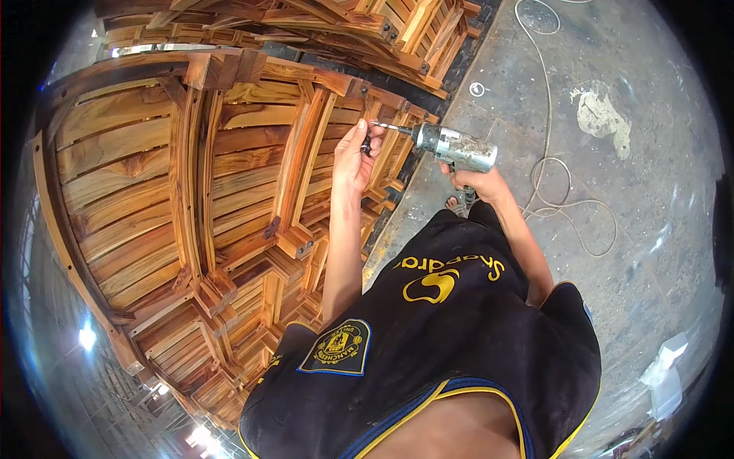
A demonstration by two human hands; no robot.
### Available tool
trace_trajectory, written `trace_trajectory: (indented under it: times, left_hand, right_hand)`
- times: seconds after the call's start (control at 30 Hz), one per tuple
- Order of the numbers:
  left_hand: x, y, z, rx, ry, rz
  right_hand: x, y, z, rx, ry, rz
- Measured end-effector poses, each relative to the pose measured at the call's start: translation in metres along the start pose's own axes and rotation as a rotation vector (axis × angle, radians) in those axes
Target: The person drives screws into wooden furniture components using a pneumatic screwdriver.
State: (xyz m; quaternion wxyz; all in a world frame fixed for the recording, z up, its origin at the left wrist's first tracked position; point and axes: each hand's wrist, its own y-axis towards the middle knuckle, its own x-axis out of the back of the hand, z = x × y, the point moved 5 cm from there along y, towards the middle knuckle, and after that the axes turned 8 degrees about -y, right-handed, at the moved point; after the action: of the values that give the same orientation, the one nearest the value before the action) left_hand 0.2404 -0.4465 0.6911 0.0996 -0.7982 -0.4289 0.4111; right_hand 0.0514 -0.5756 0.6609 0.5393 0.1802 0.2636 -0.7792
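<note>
My right hand [479, 182] is wrapped round the grip of a worn silver and dark power driver [466, 149]. The driver points left, and a long thin bit [396, 128] sticks out of its nose. My left hand [356, 153] is half closed near the tip of that bit, with thumb and fingertips drawn together. A small black piece [366, 145] shows between its fingers; its kind is too small to make out. Below and behind the left hand is a slatted wooden furniture frame [252, 145] with dark bolt heads along its beams.
A second wooden slatted piece [428, 38] stands at the top. On the grey concrete floor [650, 222] to the right, a thin hose or cord [549, 99] lies in loops near a pale stain [600, 122]. A small white ring [477, 89] lies close to the wood.
</note>
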Motion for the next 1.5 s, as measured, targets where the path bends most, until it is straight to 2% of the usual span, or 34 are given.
trace_trajectory:
  times: [0.13, 0.3, 0.43, 0.73, 1.07, 1.13, 1.23, 1.3, 1.33, 1.5]
  left_hand:
    - [-0.009, 0.000, 0.003, 0.070, -0.046, -0.073]
    - [-0.018, 0.002, 0.002, 0.069, 0.003, -0.002]
    - [-0.019, 0.004, 0.000, 0.053, 0.039, -0.035]
    - [-0.022, 0.009, 0.002, 0.182, -0.074, 0.014]
    - [-0.034, 0.011, -0.002, 0.139, 0.124, -0.049]
    - [-0.031, 0.015, -0.005, 0.084, 0.317, -0.084]
    - [-0.029, 0.019, -0.003, 0.008, 0.399, -0.154]
    - [-0.023, 0.024, -0.002, 0.024, 0.335, -0.130]
    - [-0.021, 0.027, -0.003, 0.031, 0.258, -0.107]
    - [-0.017, 0.034, -0.008, 0.078, 0.253, -0.105]
  right_hand:
    - [0.005, 0.001, 0.000, -0.003, -0.028, -0.021]
    - [0.011, 0.004, -0.001, 0.013, -0.004, -0.007]
    - [0.011, 0.007, 0.001, 0.011, 0.049, 0.009]
    - [0.016, 0.007, -0.004, -0.024, -0.017, -0.016]
    - [0.021, 0.013, -0.005, -0.038, -0.031, -0.043]
    - [0.022, 0.018, -0.008, -0.061, -0.023, -0.038]
    - [0.019, 0.020, -0.008, -0.096, -0.080, -0.026]
    - [0.015, 0.024, 0.002, -0.026, -0.091, -0.066]
    - [0.016, 0.026, -0.003, -0.030, -0.084, -0.073]
    - [0.016, 0.037, -0.021, -0.108, -0.014, 0.011]
